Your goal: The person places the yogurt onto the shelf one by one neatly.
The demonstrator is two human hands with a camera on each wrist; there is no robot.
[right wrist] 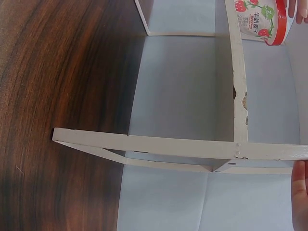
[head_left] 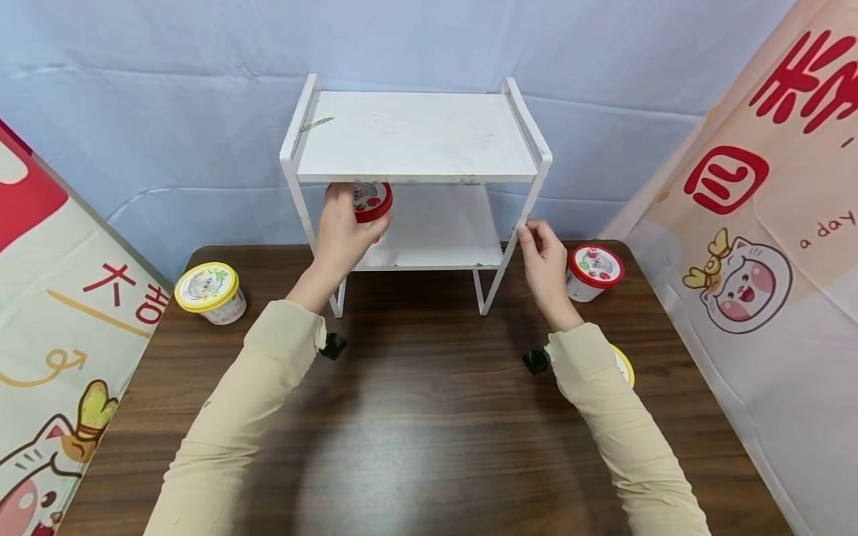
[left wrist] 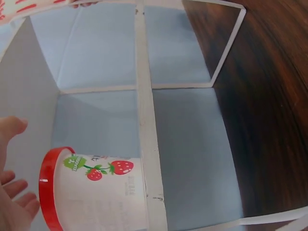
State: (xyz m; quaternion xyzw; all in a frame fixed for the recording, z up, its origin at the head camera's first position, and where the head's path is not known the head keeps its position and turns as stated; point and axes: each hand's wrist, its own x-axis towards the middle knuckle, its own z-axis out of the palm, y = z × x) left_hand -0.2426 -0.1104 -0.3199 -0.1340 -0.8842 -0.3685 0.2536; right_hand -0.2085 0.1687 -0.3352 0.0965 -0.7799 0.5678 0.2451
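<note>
A white two-tier shelf rack [head_left: 415, 138] stands at the back of the table. On its lower shelf, at the left, sits an ice-cream-type paper tub with a red lid [left wrist: 103, 192] and strawberry print. My left hand [head_left: 345, 234] is at this tub, fingers above the lid and thumb at its right side. In the left wrist view the fingers [left wrist: 21, 197] are spread, with a gap between them and the lid. My right hand [head_left: 546, 264] holds the rack's right front post between thumb and fingers; in the right wrist view only its fingers [right wrist: 299, 192] show.
A yellow-lidded tub [head_left: 209, 290] stands at the table's left. To the right are a red-lidded tub [head_left: 593, 272] and another yellow-lidded tub [head_left: 623, 365], partly hidden by my right sleeve. Printed cloths hang at both sides of the brown table [head_left: 415, 417].
</note>
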